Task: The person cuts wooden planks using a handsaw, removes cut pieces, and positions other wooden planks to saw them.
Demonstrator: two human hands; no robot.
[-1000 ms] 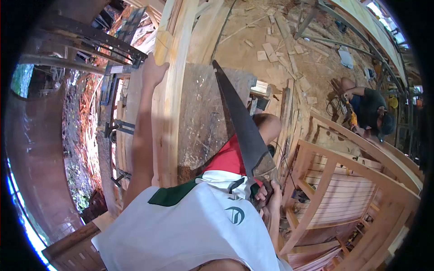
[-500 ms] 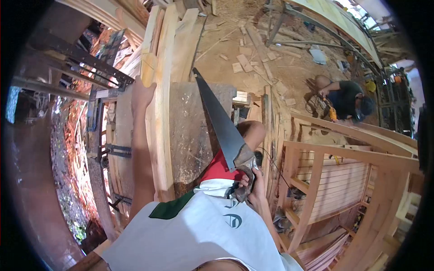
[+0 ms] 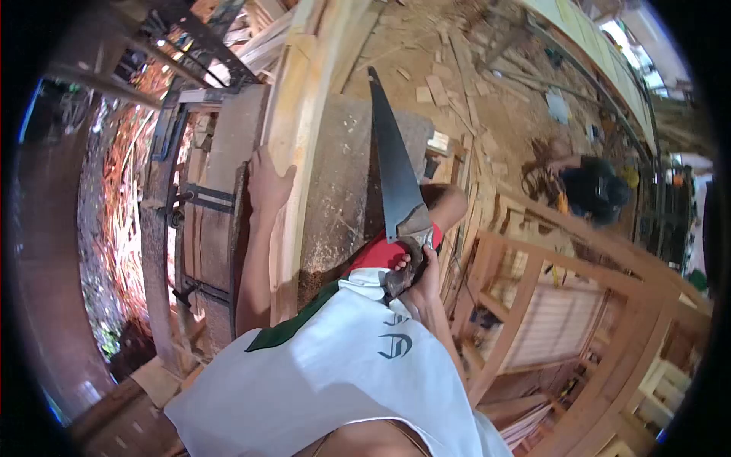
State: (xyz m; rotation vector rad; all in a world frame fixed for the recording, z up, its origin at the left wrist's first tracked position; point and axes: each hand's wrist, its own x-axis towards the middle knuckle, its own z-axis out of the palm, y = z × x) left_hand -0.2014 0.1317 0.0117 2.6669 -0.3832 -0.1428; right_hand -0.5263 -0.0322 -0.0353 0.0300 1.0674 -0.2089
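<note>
My right hand point(image 3: 426, 283) is wrapped around the worn handle of a handsaw point(image 3: 394, 156), low in front of my shirt. The saw's dark blade points up and away from me, raised over the brown work surface point(image 3: 340, 175) and touching no wood that I can see. My left hand point(image 3: 268, 186) rests along the left side of a long pale wooden plank point(image 3: 293, 122). Its thumb is spread away from the fingers and lies over the wood; some fingertips are hard to make out against the edge.
Dark metal clamp bars point(image 3: 209, 199) and a frame stand left of the plank. Wood offcuts point(image 3: 438, 90) and shavings litter the floor ahead. At right stands a large wooden frame point(image 3: 525, 305). Beyond it a co-worker point(image 3: 594, 190) crouches near a yellow tool.
My left hand has come back along the wood toward my body. The saw stays in my right hand, its blade now more upright in view. The whole view has shifted somewhat.
</note>
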